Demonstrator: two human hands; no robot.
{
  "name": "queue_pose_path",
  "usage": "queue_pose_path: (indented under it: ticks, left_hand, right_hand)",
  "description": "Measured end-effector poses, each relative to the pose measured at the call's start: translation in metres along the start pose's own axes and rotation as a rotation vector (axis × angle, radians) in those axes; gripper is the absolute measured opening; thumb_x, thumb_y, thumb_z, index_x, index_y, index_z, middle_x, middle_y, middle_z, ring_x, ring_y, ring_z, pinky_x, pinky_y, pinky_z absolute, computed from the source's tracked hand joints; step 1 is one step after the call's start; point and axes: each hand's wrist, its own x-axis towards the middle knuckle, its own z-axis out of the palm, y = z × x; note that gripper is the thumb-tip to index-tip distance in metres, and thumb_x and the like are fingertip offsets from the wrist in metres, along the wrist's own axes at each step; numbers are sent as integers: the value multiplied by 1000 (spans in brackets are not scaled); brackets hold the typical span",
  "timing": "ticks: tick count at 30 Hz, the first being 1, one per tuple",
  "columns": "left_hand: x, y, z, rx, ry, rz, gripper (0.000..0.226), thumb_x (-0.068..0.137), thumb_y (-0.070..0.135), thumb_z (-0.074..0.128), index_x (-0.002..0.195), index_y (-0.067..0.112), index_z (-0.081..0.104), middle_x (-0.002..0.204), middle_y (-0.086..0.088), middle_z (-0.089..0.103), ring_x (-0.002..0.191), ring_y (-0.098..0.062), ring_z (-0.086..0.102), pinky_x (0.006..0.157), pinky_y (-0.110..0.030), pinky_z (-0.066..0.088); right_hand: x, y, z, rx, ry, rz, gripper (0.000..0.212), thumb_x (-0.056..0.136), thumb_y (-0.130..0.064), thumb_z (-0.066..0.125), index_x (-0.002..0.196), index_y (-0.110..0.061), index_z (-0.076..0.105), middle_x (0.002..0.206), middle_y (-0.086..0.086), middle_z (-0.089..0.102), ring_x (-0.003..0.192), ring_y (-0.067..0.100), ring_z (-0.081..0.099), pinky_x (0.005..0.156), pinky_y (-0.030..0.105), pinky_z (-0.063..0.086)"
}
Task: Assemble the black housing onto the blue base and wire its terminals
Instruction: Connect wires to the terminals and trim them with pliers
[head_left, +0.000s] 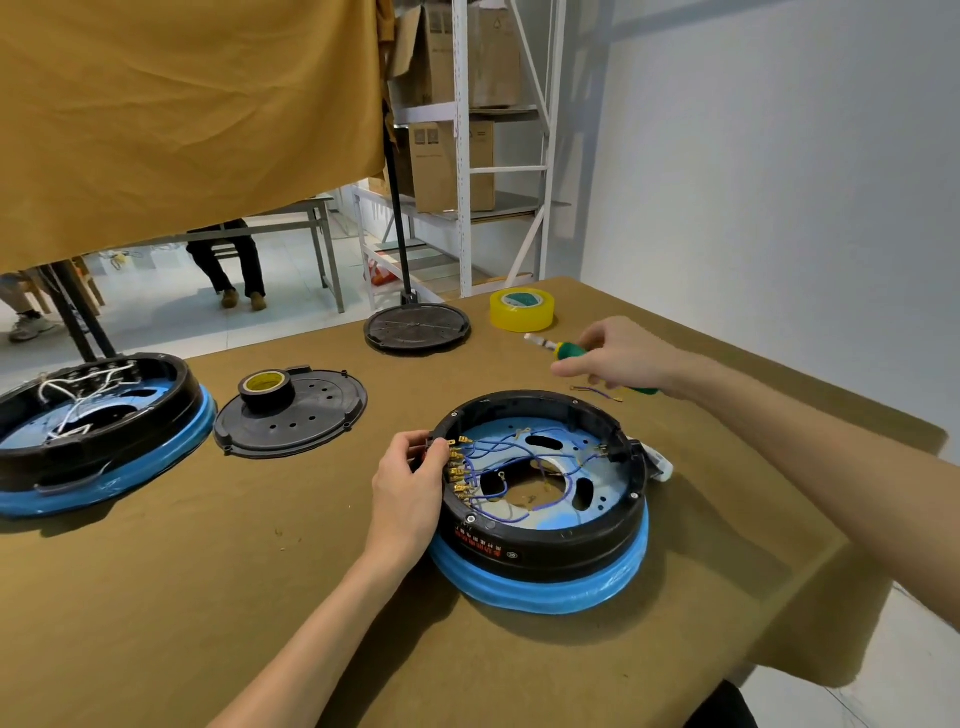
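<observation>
Centre-right of the frame, the black housing (540, 540) sits on the blue base (545, 590), ring over ring, on the brown table (208, 571). Inside the ring, blue wires (519, 462) loop across the pale floor, and a row of brass terminals (457, 470) lines the left inner wall. The left hand (410, 493) is right there at that wall, fingers curled over the housing's rim and pinching at the top of the terminal row. Up and to the right, the right hand (618, 358) hovers above the table, fingers wrapped round a green-and-yellow screwdriver (563, 351), its tip pointing left toward the yellow tape roll (522, 310). A loose short wire (597, 392) lies on the table just below that hand. At the left edge sits a second housing and base (98, 436) with white wires inside, beside it a black lid (291, 415) with a black tape roll (267, 389) standing on it, and another black disc (417, 328) lies farther back.
</observation>
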Motion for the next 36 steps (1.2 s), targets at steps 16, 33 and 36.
queue_pose_path:
  ticks: [16,33,36]
  left_hand:
    - [1,-4,2,-16,3,8,17,103,32,56,118,25,61,106,11,67,92,5,65,64,-11,50]
    - [2,-7,2,-18,4,22,13,103,30,58,114,26,63,104,9,70,87,10,64,68,-12,48]
    - [2,-6,1,-27,5,22,12,103,29,58,113,26,64,102,8,70,87,8,65,67,-12,49]
  right_hand:
    - [5,68,27,-232,416,151,29,96,-34,66,109,-8,67,121,17,66,102,25,65,88,36,54]
    - [-66,-43,100,-88,-191,-604,11,92,-29,74,97,-21,79,72,-8,69,67,9,63,61,20,49]
    - [-68,-38,101,-37,-195,-597,11,95,-26,73,98,-18,80,79,-6,72,70,11,64,66,32,54]
